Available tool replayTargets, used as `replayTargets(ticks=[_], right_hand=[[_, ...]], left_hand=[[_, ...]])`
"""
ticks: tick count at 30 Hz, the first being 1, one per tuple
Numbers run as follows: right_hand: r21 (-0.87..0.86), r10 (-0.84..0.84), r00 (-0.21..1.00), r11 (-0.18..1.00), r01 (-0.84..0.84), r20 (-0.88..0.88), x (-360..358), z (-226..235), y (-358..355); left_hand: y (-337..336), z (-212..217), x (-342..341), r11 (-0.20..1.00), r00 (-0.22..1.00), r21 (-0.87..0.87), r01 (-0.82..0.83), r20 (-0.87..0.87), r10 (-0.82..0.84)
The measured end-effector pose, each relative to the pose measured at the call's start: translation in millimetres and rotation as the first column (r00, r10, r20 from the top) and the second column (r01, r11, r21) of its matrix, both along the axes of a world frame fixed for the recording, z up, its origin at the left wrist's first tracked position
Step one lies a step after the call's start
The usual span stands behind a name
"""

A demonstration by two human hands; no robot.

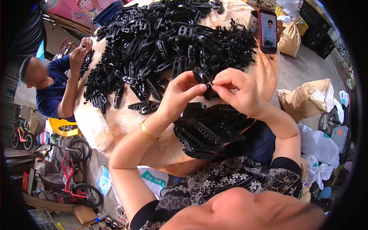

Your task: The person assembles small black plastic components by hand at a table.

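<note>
My left hand (180, 96) and my right hand (237, 94) meet over the table and pinch one small black plastic part (202, 76) between their fingertips. A gold bangle (147, 131) circles my left wrist. Just below my hands lies a stack of long black slotted plastic pieces (207, 132) near the table's front edge. A big heap of the same black plastic pieces (165, 42) covers the far half of the round table (126, 122).
Another person in a dark blue shirt (53, 90) sits at the table's left, handling black parts. A phone (267, 31) stands propped at the far right. Sacks (306, 99) and bags lie on the floor to the right; small red bicycles (73, 180) stand at the left.
</note>
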State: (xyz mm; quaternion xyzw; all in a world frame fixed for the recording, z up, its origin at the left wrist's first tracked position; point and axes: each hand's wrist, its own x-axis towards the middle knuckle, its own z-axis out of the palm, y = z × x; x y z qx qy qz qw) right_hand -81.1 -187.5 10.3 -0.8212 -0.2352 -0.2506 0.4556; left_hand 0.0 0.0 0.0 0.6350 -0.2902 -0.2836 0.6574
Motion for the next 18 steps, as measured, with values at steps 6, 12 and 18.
replayTargets(ticks=[6, 12, 18], right_hand=[[0.080, -0.135, 0.972, 0.989, 0.122, 0.192, 4, 9, -6], [-0.320, 0.151, 0.930, 0.947, -0.039, 0.336, 4, 4, -6], [-0.402, 0.055, 0.895, 0.904, 0.143, 0.442, 5, 5, -7]], left_hand=[[0, 13, -5, 0.993, 0.905, -0.121, 0.016, -0.421, -0.065], [5, 17, -1, 0.997, 0.883, -0.009, 0.073, -0.464, -0.069], [8, 32, -2, 0.978, 0.916, 0.153, 0.143, -0.394, -0.072]])
